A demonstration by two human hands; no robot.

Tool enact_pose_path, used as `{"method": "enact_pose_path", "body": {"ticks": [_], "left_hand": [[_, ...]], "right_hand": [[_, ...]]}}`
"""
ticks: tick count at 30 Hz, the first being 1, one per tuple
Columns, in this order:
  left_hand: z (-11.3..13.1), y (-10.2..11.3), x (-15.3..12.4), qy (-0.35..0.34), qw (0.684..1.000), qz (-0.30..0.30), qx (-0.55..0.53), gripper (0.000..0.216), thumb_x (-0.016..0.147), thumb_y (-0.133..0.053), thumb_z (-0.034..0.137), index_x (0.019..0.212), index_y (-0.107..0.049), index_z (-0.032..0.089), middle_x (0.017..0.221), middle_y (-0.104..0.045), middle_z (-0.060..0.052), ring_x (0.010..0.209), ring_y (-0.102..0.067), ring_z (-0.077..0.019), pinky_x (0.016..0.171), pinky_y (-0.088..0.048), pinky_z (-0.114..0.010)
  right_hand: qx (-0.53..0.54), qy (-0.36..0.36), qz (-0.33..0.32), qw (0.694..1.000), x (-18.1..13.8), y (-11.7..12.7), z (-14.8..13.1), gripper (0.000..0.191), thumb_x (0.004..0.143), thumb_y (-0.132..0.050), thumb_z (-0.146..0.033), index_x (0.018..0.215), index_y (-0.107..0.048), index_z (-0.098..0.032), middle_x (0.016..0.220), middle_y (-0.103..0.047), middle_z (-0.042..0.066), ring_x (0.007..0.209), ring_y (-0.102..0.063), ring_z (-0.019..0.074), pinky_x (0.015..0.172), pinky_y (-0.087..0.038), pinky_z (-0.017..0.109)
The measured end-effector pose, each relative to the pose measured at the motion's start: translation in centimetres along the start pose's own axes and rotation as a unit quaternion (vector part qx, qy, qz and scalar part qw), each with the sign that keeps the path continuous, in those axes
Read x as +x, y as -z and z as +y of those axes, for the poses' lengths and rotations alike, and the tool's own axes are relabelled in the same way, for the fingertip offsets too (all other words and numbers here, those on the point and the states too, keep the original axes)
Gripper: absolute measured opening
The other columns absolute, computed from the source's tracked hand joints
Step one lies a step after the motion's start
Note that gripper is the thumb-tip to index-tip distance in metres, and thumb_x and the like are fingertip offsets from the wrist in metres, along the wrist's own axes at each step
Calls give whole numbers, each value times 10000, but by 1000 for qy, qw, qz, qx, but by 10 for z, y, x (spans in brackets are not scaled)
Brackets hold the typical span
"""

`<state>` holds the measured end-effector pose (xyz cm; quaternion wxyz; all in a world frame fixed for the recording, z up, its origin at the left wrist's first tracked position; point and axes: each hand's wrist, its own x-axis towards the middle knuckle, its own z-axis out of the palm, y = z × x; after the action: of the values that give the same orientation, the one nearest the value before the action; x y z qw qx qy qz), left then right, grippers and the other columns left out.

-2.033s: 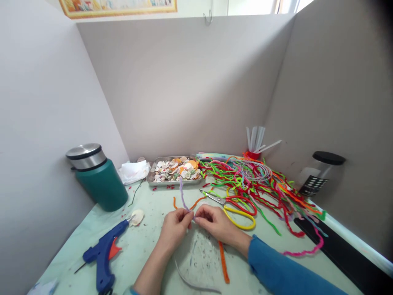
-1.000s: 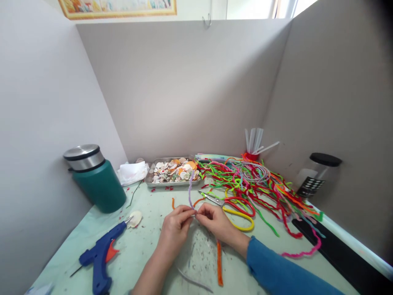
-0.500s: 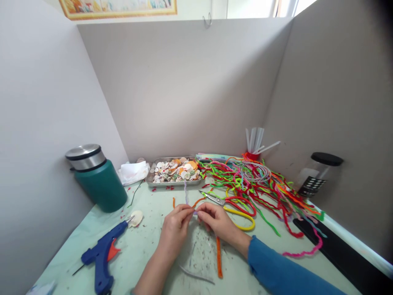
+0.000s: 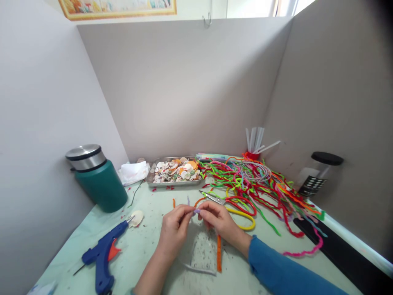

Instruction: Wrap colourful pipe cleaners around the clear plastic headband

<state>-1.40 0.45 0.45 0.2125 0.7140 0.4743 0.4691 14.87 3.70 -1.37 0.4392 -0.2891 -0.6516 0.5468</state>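
Note:
A thin lavender pipe cleaner (image 4: 197, 211) is pinched between the fingertips of my left hand (image 4: 175, 227) and my right hand (image 4: 218, 221). Another bit of lavender shows just beyond my left fingers. Both hands are close together over the middle of the table, with their fingers closed. An orange pipe cleaner (image 4: 219, 254) hangs or lies below my right hand, and other orange ends show behind the hands. A blurred grey pipe cleaner (image 4: 201, 270) is nearer to me. Scissors (image 4: 242, 211) with red and yellow handles lie just beyond my right hand.
A tray (image 4: 175, 185) of shells and a heap of colourful pipe cleaners (image 4: 239, 176) are at the back. On the left are a green bottle (image 4: 101, 184), a blue glue gun (image 4: 102, 250) and a shell (image 4: 136, 218). A black-lidded jar (image 4: 316, 176) stands right. Grey partitions surround the table.
The lavender length that stood up beyond my hands now shows only a short tip. The grey piece has shifted and blurred, and the orange strip's lower end is slightly higher. My hands barely moved.

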Motion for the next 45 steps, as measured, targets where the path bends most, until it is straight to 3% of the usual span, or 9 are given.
{"method": "enact_pose_path", "body": {"ticks": [8, 12, 16, 26, 36, 45], "left_hand": [[-1, -1, 1, 139, 978, -21, -154, 193, 782, -531, 297, 862, -628, 150, 749, -653, -29, 624, -567, -118, 507, -408, -190], [2, -2, 3, 170, 966, -35, -190, 188, 757, -548, 302, 859, -587, 148, 756, -638, -22, 626, -567, -116, 520, -419, -193], [-3, -4, 2, 133, 978, -40, -157, 126, 751, -537, 235, 847, -565, 158, 814, -627, -22, 763, -583, -135, 673, -451, -224], [-8, -7, -2, 60, 992, -25, 107, 125, 706, -546, 138, 811, -559, 205, 778, -624, 9, 711, -569, -134, 630, -414, -226], [-3, -3, -2, -33, 994, -26, 106, 172, 786, -459, 130, 852, -592, 215, 863, -599, -38, 794, -563, -150, 702, -428, -246], [-1, -2, -1, -10, 996, -5, 86, 161, 741, -441, 77, 781, -549, 189, 819, -585, -26, 720, -546, -137, 635, -418, -231]], "right_hand": [[0, 5, 0, 1000, -2, 0, -2, 179, 823, -528, -332, 910, -586, -186, 689, -536, -14, 506, -450, 80, 470, -348, 201], [-5, -7, 7, 1000, -1, -1, 0, 185, 820, -525, -335, 918, -589, -191, 661, -518, -20, 492, -440, 82, 459, -340, 202], [-18, -11, 8, 1000, 1, 0, 3, 175, 827, -512, -321, 894, -590, -178, 598, -486, -36, 450, -391, 68, 433, -296, 196], [-65, -26, 13, 997, 1, -2, 2, 153, 821, -512, -294, 852, -607, -179, 600, -515, -29, 456, -399, 74, 429, -294, 197], [-65, -23, 17, 997, 2, -1, 3, 151, 822, -508, -292, 861, -607, -185, 552, -453, -43, 458, -371, 79, 434, -282, 196], [-70, -19, 35, 997, 3, -1, 4, 136, 815, -508, -269, 851, -613, -190, 565, -451, -43, 477, -376, 88, 469, -303, 206]]}}
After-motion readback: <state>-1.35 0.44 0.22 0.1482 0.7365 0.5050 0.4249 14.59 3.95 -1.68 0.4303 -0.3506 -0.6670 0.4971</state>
